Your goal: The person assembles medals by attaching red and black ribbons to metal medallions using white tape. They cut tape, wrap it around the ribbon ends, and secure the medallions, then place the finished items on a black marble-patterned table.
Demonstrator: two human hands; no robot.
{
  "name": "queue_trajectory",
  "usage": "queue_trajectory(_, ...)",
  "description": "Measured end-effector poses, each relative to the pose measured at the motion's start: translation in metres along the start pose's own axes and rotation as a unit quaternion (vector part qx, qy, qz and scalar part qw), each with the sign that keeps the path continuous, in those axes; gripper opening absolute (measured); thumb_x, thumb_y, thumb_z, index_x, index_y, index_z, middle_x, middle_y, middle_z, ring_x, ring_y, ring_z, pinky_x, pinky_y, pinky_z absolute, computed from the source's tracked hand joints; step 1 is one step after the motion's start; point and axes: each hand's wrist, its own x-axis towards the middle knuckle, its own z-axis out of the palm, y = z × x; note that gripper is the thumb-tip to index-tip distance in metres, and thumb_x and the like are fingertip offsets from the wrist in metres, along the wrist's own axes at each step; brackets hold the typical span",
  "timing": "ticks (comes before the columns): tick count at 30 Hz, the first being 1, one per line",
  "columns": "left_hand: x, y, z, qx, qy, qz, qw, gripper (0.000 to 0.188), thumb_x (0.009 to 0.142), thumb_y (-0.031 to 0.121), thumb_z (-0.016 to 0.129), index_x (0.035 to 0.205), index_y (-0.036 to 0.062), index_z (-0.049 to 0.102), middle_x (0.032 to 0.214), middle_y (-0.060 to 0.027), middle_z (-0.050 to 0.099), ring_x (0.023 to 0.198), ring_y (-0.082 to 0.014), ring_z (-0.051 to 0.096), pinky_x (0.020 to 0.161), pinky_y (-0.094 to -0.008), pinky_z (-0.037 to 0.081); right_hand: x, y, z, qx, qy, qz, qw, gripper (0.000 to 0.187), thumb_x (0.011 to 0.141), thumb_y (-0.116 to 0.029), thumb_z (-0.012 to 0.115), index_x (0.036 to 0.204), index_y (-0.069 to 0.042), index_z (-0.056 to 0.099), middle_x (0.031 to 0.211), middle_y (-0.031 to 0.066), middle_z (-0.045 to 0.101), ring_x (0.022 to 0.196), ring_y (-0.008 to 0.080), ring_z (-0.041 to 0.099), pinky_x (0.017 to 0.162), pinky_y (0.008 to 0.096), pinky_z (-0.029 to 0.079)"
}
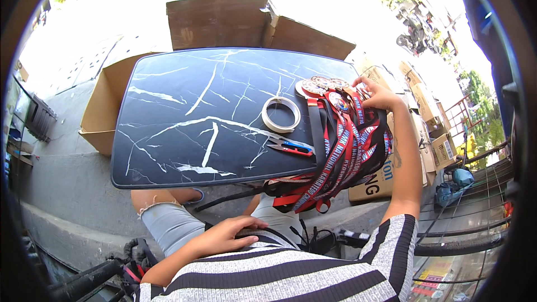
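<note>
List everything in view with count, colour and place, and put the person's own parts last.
Table: one, black with white veins, centre
Medals: several, metallic with coloured faces, table's right end
Ribbons: many, red and black, table's right side, hanging over the near edge
Tape: one roll, cream, left of the medals
Snips: one, blue and red, nearer than the tape
Cartons: several, brown, beyond, left and right of the table
Bag: one, blue, far right
Plants: several, green, background
Shirt: one, striped grey and black, bottom
Left hand: one, bare, at the lap
Right hand: one, bare, at the medals
</note>
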Motion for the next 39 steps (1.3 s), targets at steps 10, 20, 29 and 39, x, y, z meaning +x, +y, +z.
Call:
queue_trajectory(10,-0.004,0.003,-0.002,-0.096,0.012,0.052,0.994,0.041,0.091,0.001,0.055,0.132,-0.0001,0.053,0.129,-0.0148,0.060,0.118,-0.0228,0.058,0.105,-0.0347,0.045,-0.056,-0.040,0.024,0.037,0.175,-0.107,0.978,0.046,0.080,0.002,0.054,0.122,-0.010,0.039,0.077,0.0035,0.053,0.068,0.0082,0.053,0.063,0.0240,0.043)
queue_trajectory(20,0.065,0.046,-0.017,0.002,0.212,0.325,0.921,0.096,0.083,0.013,0.075,0.154,0.0017,0.011,0.158,-0.0192,0.020,0.149,-0.0287,0.019,0.121,-0.0441,0.014,-0.137,-0.148,0.104,0.333,0.132,-0.333,0.872,0.057,0.080,0.004,0.059,0.128,-0.010,0.031,0.109,0.0084,0.052,0.097,0.0095,0.059,0.076,0.0199,0.048)
queue_trajectory(29,0.057,0.036,0.023,-0.232,0.287,0.199,0.908,0.049,0.078,0.011,0.082,0.119,0.0003,0.057,0.094,-0.0065,0.070,0.084,-0.0127,0.067,0.079,-0.0292,0.055,-0.118,-0.251,0.194,0.416,0.012,-0.440,0.795,0.054,0.080,0.007,0.055,0.127,-0.005,0.031,0.119,0.0128,0.058,0.076,-0.0012,0.052,0.063,0.0150,0.041)
queue_trajectory(39,-0.028,0.020,-0.031,-0.313,0.146,0.152,0.926,0.034,0.072,0.002,0.081,0.099,-0.0011,0.060,0.087,-0.0106,0.070,0.087,-0.0201,0.071,0.083,-0.0325,0.055,-0.049,-0.308,0.224,0.715,-0.035,-0.240,0.656,0.060,0.082,-0.001,0.064,0.133,-0.007,0.032,0.102,0.0103,0.061,0.088,0.0141,0.063,0.074,0.0287,0.057)
